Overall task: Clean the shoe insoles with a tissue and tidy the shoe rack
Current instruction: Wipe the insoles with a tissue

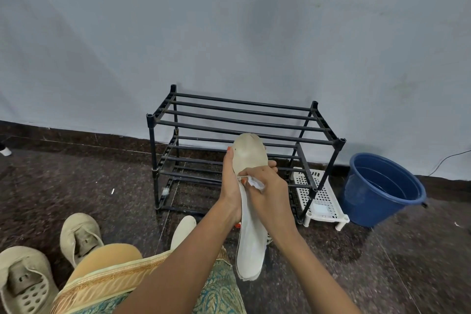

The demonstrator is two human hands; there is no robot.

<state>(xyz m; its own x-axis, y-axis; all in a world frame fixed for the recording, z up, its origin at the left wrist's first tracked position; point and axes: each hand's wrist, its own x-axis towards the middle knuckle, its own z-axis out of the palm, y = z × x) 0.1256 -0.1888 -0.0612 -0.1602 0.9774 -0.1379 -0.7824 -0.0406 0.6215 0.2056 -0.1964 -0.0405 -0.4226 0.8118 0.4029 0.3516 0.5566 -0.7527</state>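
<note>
The left grip (230, 186) grasps a pale insole (251, 245) along its left edge, with the thumb lying up that edge toward the rounded upper end. The insole stands nearly upright in the air in front of the rack (242, 120). Its upper end rises above both grips and its lower end hangs down past the wrists, close over the floor (382, 262). The right grip (267, 194) is clenched round a crumpled white tissue (256, 183), thumb and fingers pinching it against the face of the insole about a third of the way down from the top. The tissue lies between this palm and the insole, and the two grips touch or nearly touch across it. At the lower end the edge looks doubled, but I cannot tell whether a second insole lies behind. The black rack stands against the wall (229, 33), both tiers bare bars. A small white rack (321, 194) sits just beside its right legs, and a blue bucket (382, 194) stands further right. Another insole (182, 231) lies on the floor near the person's knee, and two beige shoes (81, 237) sit at the lower left.
</note>
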